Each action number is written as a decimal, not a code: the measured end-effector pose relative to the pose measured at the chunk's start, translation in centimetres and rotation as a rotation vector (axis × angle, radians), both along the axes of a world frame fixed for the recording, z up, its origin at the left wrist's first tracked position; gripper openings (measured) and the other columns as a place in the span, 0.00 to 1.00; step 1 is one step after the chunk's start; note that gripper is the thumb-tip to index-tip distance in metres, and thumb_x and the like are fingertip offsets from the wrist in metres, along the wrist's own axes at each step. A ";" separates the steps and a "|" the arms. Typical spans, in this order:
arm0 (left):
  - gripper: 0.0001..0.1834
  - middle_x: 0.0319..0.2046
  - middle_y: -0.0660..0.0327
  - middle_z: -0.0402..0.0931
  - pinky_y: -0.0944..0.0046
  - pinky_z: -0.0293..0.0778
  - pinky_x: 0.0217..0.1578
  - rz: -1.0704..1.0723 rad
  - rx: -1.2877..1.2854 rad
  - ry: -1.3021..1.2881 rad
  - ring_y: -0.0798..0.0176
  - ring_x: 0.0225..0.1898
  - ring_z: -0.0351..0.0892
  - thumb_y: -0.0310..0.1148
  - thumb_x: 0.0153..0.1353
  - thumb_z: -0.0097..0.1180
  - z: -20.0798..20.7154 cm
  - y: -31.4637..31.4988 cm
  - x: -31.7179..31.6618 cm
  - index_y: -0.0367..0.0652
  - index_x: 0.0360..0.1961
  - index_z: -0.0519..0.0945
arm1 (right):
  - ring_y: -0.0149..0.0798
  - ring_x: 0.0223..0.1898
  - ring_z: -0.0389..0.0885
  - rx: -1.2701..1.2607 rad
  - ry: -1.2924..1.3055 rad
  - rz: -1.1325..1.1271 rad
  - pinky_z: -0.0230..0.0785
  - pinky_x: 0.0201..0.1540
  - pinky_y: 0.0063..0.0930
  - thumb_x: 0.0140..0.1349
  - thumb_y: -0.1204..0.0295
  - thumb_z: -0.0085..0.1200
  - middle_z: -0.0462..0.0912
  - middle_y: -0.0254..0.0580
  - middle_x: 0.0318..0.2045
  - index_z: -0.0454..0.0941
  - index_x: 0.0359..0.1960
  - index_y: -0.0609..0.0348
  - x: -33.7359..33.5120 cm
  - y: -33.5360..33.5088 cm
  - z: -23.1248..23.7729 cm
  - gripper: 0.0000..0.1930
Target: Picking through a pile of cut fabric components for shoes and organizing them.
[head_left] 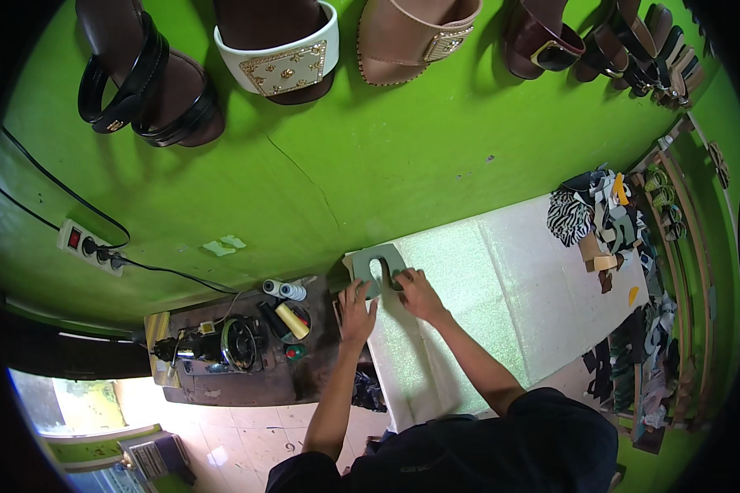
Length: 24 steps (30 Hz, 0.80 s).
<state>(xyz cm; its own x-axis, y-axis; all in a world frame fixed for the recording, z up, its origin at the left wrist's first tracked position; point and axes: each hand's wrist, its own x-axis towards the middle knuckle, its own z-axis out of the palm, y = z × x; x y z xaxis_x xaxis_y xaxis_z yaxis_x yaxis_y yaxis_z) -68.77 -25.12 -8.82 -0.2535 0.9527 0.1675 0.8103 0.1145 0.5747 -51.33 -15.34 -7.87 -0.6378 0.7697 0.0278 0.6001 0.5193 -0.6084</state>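
A flat grey-green U-shaped piece (376, 252), perhaps leather or sheet material, lies at the far left corner of the white-covered table (501, 304), its open end toward me. The fingers of my left hand (357, 312) are bent onto its left leg. My right hand (420, 294) has its fingers curled at the end of the right leg. Both hands appear to grip the piece at its edges; the thumbs are partly hidden. A paler edge shows under the piece on its left side.
A sewing machine (214, 349) stands on a dark table at left, with thread cones (292, 320) near it. Material scraps (608, 214) pile at the far right. Sandals (279, 66) hang on the green wall above. A power strip (90, 246) is mounted at left.
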 end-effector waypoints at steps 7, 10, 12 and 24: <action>0.22 0.56 0.52 0.73 0.54 0.69 0.56 0.065 -0.106 -0.643 0.53 0.53 0.74 0.34 0.66 0.56 4.8 -7.3 4.4 0.40 0.60 0.72 | 0.53 0.54 0.76 -0.181 0.250 -0.118 0.69 0.58 0.40 0.61 0.69 0.59 0.75 0.56 0.53 0.70 0.59 0.61 4.5 -7.1 1.9 0.25; 0.26 0.64 0.53 0.66 0.55 0.69 0.58 0.060 -0.150 -0.900 0.53 0.59 0.71 0.47 0.73 0.45 3.3 -10.3 4.1 0.42 0.64 0.68 | 0.51 0.51 0.80 -0.257 0.285 -0.158 0.72 0.55 0.40 0.63 0.66 0.59 0.76 0.56 0.55 0.68 0.61 0.62 5.7 -9.8 3.8 0.26; 0.30 0.65 0.52 0.64 0.50 0.68 0.60 0.099 -0.195 -1.207 0.52 0.63 0.67 0.52 0.74 0.39 4.9 -11.1 5.2 0.43 0.67 0.64 | 0.48 0.52 0.80 -0.311 0.343 -0.277 0.73 0.54 0.39 0.64 0.64 0.59 0.75 0.54 0.56 0.69 0.61 0.62 7.3 -11.3 5.0 0.26; 0.32 0.67 0.53 0.61 0.47 0.63 0.62 -0.170 -0.200 -1.252 0.53 0.65 0.63 0.57 0.73 0.35 10.1 -11.5 13.8 0.45 0.68 0.61 | 0.42 0.55 0.78 -0.292 0.593 -0.544 0.73 0.56 0.36 0.66 0.70 0.55 0.77 0.48 0.56 0.67 0.63 0.59 19.7 -17.6 10.9 0.24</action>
<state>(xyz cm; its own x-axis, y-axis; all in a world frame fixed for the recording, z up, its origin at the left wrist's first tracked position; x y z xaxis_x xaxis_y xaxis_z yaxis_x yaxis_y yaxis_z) -54.95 -36.60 1.32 -0.0064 0.9693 -0.2457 -0.2562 0.2360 0.9374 -31.66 -32.95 3.02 -0.1198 0.9928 -0.0072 0.2605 0.0245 -0.9652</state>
